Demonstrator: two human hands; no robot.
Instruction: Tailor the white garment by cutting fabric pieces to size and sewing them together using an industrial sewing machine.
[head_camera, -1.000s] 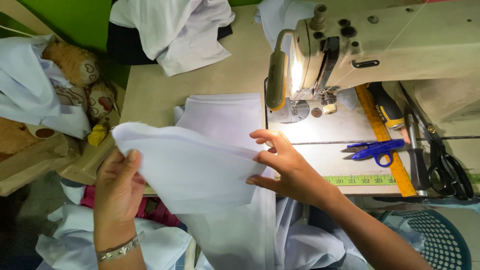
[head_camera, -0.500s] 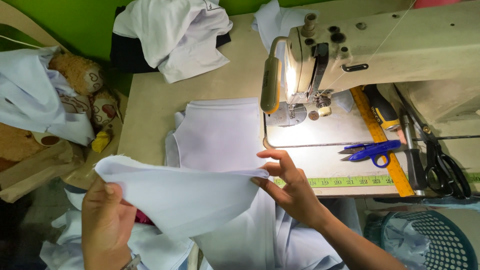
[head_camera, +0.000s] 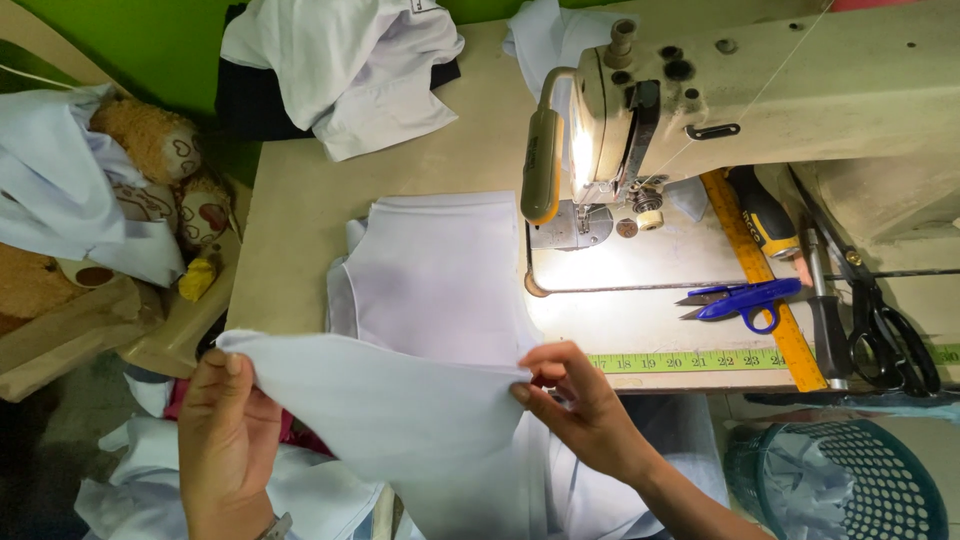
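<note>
**A loose corner and a slack fold: where this white panel could get away from me**

I have the pale white cotton fabric panel (head_camera: 400, 420) lifted off the table edge, just in front of the flat stack of white cut pieces (head_camera: 440, 280) lying on the beige sewing table (head_camera: 300, 210). My left hand (head_camera: 228, 440) is closed on its left corner, thumb on top and fingers underneath. My right hand (head_camera: 590, 415) pinches the right edge between fingertips and thumb, the other fingers spread.

The right-hand pinch looks light to me; if it slips, that edge would drop onto the stack and drag the top piece askew. The panel sags between my hands, so a crease could set in crooked if I pull unevenly.

The cream industrial sewing machine (head_camera: 760, 100) with its lit lamp (head_camera: 545, 165) stands near my right hand, and the blue-handled thread snips (head_camera: 745, 300) lie open-tipped on the yellow measuring ruler (head_camera: 760, 280); trailing cloth could snag there. Beyond them are the black-handled shears (head_camera: 885, 325).
</note>
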